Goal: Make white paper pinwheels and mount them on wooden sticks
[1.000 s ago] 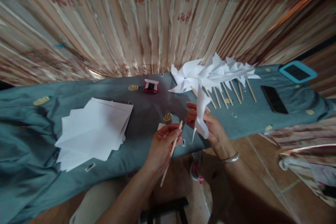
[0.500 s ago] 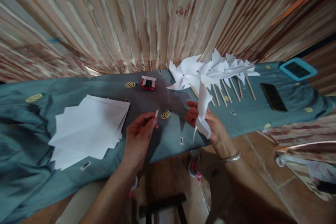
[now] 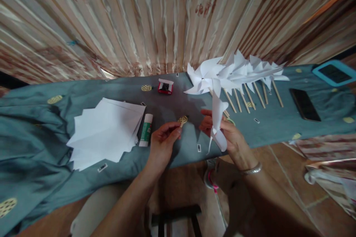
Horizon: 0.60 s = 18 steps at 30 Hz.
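Note:
My left hand (image 3: 164, 143) is closed in a pinch on a thin wooden stick (image 3: 180, 124), seen nearly end-on. My right hand (image 3: 226, 133) grips a white paper pinwheel (image 3: 217, 113), turned edge-on to me, its curled vanes rising above and hanging below the fingers. The paper hides part of that grip. A small gap separates the two hands, both just over the front part of the table. Beside my left hand a green and white glue stick (image 3: 146, 130) lies on the cloth.
Left of the glue stick lies a pile of white paper sheets (image 3: 105, 133). A small red box (image 3: 165, 86) sits toward the back. Several finished pinwheels (image 3: 233, 72) on sticks lie in a row at the back right. Beyond are a black phone (image 3: 305, 104) and a blue-framed device (image 3: 335, 73).
My left hand, with the stick, has moved right, closer to the pinwheel, and the glue stick now shows beside it. My right hand keeps its hold. The view has shifted slightly left.

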Motion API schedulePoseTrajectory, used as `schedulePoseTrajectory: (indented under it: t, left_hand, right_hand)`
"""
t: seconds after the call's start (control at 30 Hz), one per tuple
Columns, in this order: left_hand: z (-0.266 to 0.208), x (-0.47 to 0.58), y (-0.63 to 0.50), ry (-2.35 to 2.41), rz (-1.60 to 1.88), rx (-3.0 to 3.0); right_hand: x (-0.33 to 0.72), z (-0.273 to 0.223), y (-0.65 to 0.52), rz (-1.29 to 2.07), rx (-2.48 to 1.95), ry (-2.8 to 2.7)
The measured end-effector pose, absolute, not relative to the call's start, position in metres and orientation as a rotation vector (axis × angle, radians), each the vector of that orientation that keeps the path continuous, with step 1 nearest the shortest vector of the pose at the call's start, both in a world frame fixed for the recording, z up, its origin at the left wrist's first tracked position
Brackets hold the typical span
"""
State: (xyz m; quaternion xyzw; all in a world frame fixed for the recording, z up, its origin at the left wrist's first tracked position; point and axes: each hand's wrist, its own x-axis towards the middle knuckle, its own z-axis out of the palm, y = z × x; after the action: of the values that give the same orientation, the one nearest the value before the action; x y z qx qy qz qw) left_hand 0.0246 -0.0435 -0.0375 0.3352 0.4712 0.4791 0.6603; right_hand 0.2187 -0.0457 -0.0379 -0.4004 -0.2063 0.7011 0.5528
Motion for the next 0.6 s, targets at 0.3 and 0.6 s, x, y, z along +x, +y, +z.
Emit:
schedulePoseTrajectory:
  t: [0.3, 0.6]
  left_hand:
    - [-0.026, 0.029, -0.042, 0.932, 0.994, 0.437]
    - [-0.017, 0.032, -0.042, 0.871, 0.967, 0.33]
  right_hand:
    - [0.214, -0.039, -0.047, 1.667, -0.942, -0.45]
    - [0.212, -0.04, -0.048, 1.687, -0.967, -0.408]
